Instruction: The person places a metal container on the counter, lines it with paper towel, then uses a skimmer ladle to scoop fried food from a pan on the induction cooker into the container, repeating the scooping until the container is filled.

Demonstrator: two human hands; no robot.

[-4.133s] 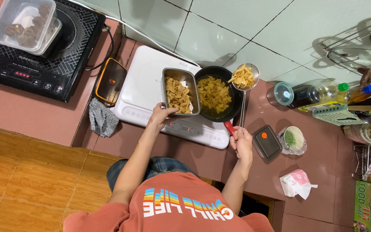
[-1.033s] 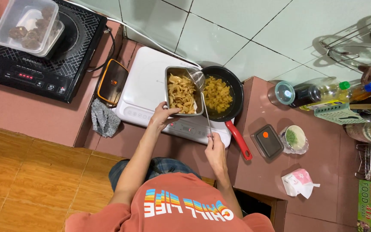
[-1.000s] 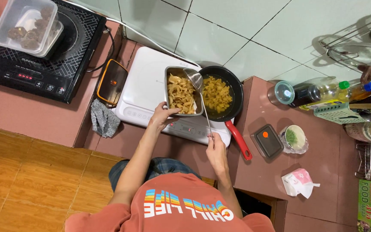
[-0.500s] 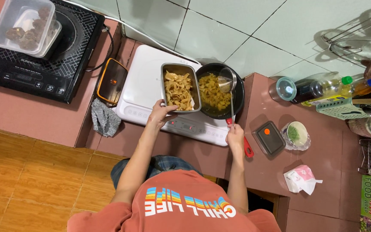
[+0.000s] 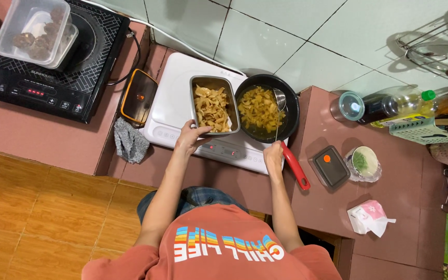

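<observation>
Steel tray (image 5: 213, 106) pinched by left hand (image 5: 190, 139); right hand (image 5: 273, 154) clasps ladle (image 5: 278, 103).

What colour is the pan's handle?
Red: the pan handle sticks out toward the person, clearest in the head view.

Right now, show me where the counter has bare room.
Bare counter lies before the black cooker, and between the red handle and tissue pack. The white cooker is crowded by tray and pan.
</observation>
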